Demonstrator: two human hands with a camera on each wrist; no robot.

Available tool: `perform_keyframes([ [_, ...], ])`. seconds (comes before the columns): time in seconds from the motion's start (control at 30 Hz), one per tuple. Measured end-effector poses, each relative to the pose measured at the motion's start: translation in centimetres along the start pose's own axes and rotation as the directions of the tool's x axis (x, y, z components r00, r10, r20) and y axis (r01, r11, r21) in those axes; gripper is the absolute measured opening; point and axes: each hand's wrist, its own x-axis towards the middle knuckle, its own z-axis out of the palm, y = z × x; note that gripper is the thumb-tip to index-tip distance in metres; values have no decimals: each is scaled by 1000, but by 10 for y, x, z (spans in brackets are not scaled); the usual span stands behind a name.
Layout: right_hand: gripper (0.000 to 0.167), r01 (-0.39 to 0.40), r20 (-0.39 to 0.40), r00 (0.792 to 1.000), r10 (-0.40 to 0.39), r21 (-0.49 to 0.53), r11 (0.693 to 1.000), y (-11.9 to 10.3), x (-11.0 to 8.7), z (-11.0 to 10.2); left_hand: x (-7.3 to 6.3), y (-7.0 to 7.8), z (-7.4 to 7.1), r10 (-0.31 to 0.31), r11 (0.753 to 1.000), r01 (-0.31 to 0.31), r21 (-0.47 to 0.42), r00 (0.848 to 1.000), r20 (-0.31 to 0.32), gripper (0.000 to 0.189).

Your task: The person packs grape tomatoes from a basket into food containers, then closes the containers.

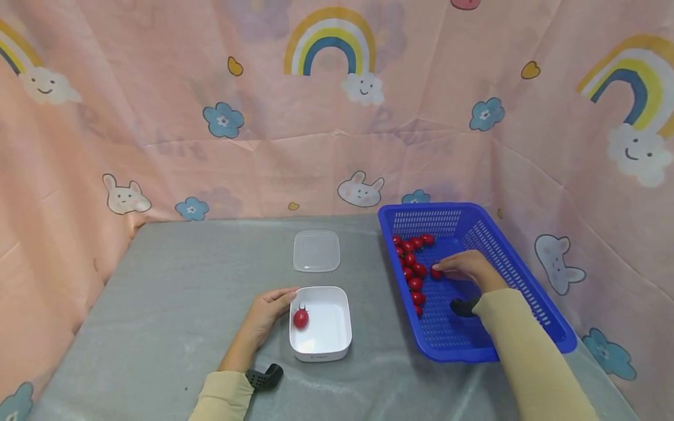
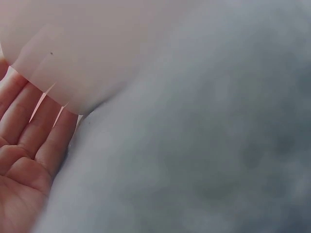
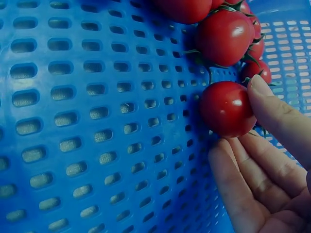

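Note:
My left hand [image 1: 265, 310] holds the left rim of a white square container [image 1: 326, 321], its thumb at the upper left corner. In the left wrist view, the container's pale wall [image 2: 87, 43] hides the fingertips. One cherry tomato [image 1: 301, 318] with a green stem sits inside, toward the left. Inside the blue basket [image 1: 437, 355], my right hand [image 1: 468, 268] pinches another cherry tomato [image 3: 227, 109] between thumb and fingers. More cherry tomatoes [image 1: 415, 284] lie along the basket's left side, close to that hand.
A translucent square lid [image 1: 316, 251] lies flat behind the white container. Grey cloth [image 1: 174, 292] covers the table. A pink patterned curtain [image 1: 316, 146] hangs behind and along both sides. The basket's perforated walls rise around the tomatoes.

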Motion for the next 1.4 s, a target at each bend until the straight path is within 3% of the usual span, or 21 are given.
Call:
perform_keyframes([
  [0.53,49,65,15,998,-64,-88,994,-2,0,5,1,-1,0,0,1000,0,-13,1000,3,34],
  [0.87,51,86,-61,993,-100,-208,974,-5,1,5,0,-1,0,8,1000,-8,-5,1000,3,34],
  [1.07,55,101,-99,988,-119,-172,980,-10,1,4,1,-3,-1,15,1000,-15,6,1000,0,34],
  [1.4,65,165,-58,983,-174,-136,977,-27,-7,4,1,-1,-1,8,1000,-8,0,1000,7,34],
])
